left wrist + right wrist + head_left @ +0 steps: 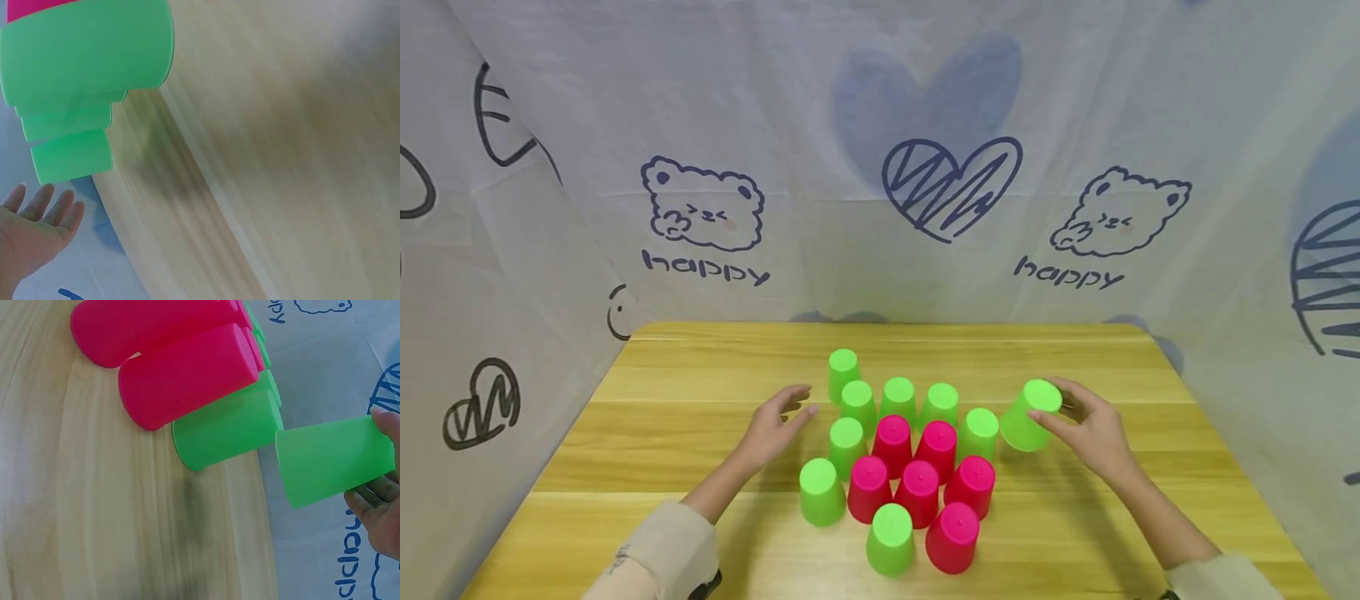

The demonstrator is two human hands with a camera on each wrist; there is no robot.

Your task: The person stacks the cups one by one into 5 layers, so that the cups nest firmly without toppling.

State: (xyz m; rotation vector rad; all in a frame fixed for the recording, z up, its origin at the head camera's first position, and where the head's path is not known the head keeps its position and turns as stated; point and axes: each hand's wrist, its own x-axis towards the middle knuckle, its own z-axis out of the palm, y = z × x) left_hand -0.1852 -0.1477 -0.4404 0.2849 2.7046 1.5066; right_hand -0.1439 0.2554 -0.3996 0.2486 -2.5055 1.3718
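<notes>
My right hand [1093, 429] grips a green plastic cup [1027, 425] near its closed end, thumb on one side and fingers on the other. That cup is upside down, slightly tilted, and looks lifted off the table in the right wrist view [337, 461]. To its left stands another green cup [978, 435]. My left hand [775, 425] hovers left of the group with loosely bent fingers and holds nothing. Nearest to it are a green cup [844, 375] at the back and another green cup [847, 447]. Several red cups [920, 493] stand upside down in the middle.
The cups stand on a wooden table [662, 375]. Two more green cups, a left one [822, 493] and a front one [891, 542], stand by a red cup [952, 540]. A printed white cloth [820, 250] hangs behind the table and along its sides.
</notes>
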